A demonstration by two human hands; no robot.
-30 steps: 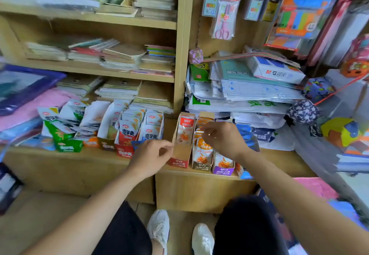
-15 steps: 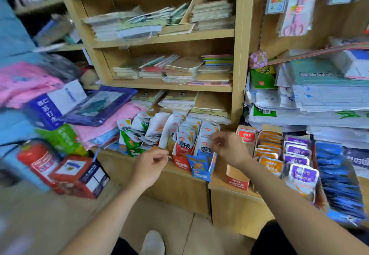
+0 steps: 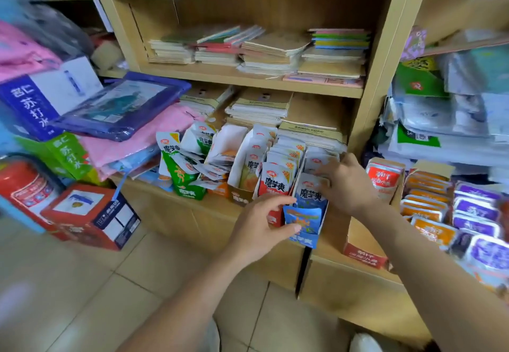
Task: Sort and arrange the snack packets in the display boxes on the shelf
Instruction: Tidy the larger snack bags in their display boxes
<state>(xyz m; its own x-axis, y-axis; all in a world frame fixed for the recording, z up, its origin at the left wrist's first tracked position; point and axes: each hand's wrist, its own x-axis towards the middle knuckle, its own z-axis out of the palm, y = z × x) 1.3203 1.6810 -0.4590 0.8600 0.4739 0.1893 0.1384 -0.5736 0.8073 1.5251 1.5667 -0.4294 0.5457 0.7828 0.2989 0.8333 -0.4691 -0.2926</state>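
Left hand (image 3: 261, 227) pinches the front left corner of the blue box (image 3: 305, 225), with the thumb on the front face and the fingers hooked over the top of the left wall. The box lies at 3 o'clock of that hand, at the front edge of the ledge (image 3: 217, 208).

Right hand (image 3: 347, 186) is near, at 1 o'clock of the left hand. Its fingers are half bent. The thumb rests on the face of the front blue packet (image 3: 308, 194), and the other fingers reach over the packets behind it. I cannot tell whether it squeezes them. These packets stand upright in a row inside the blue box, at 9 o'clock of the right hand.

Touching the blue box at 9 o'clock is the red box (image 3: 274, 218), mostly hidden by the left hand, with red packets (image 3: 276, 183) upright in it. Further toward 10 o'clock stand the brown box (image 3: 239, 197) and the green box (image 3: 187, 186), with loose packets tilted across them. At 3 o'clock of the right hand, orange packets (image 3: 428, 211) and purple packets (image 3: 476, 209) lie in 2 rows. Notebooks (image 3: 261, 106) are stacked at 12 o'clock.
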